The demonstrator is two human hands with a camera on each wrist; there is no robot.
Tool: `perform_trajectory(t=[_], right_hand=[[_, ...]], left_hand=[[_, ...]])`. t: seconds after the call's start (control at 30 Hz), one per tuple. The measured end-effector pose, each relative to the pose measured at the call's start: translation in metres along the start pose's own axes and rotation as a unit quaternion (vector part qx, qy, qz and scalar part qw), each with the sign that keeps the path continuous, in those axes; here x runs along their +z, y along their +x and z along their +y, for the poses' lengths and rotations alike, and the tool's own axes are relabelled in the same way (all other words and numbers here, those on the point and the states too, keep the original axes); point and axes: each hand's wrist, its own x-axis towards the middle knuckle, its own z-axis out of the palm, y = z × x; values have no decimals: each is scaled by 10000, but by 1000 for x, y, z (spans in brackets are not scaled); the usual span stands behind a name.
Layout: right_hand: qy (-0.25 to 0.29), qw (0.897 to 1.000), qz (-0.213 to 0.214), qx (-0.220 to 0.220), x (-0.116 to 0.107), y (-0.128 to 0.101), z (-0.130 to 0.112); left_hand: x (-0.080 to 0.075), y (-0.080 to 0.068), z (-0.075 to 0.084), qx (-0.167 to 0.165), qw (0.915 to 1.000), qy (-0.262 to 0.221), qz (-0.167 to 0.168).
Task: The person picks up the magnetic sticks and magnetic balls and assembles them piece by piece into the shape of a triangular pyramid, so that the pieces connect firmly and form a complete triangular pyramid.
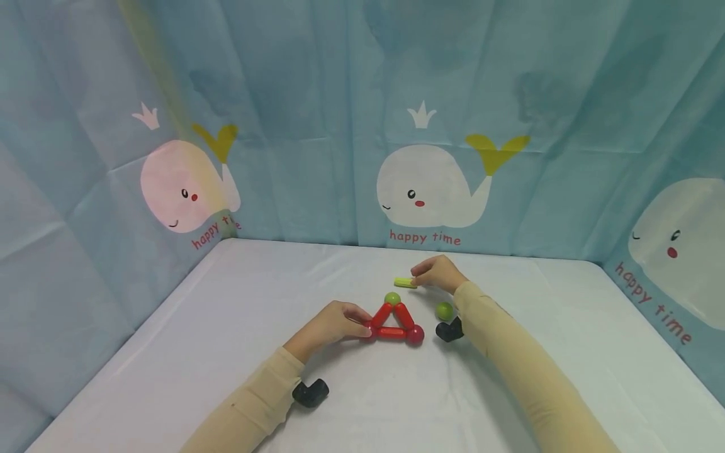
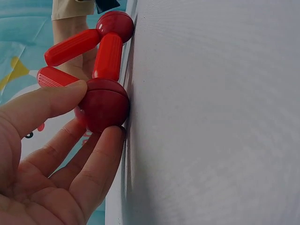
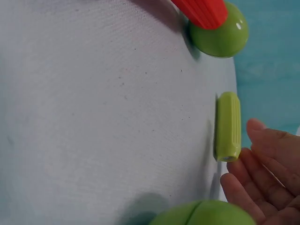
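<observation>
Left hand (image 1: 331,324) grip pinches the red ball (image 2: 104,104) at the left corner of the red triangle (image 1: 393,321), mid-table. Right hand (image 1: 437,274) grip, fingers relaxed, touches the green stick (image 1: 404,282) lying flat behind it. White cloth covers the table (image 1: 226,327); blue whale-print curtains (image 1: 340,126) enclose three sides.

Glossy plastic red rods (image 1: 391,319), green rod (image 3: 228,125); matt woven white tablecloth (image 1: 238,302).
</observation>
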Motion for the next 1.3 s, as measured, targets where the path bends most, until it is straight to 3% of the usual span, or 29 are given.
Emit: perform_trajectory(t=[0.57,0.93,1.3], right_hand=[[-421,9988,-180,-149,2,13,5],[164,9990,-267,-321,-5,-10,0],[238,9968,-406,-650,5,-28,-6]], left_hand=[[1,1,2,70,10000,8,-62],[1,1,1,52,9999,6,-93],[0,1,0,77,9998,-130,-115]])
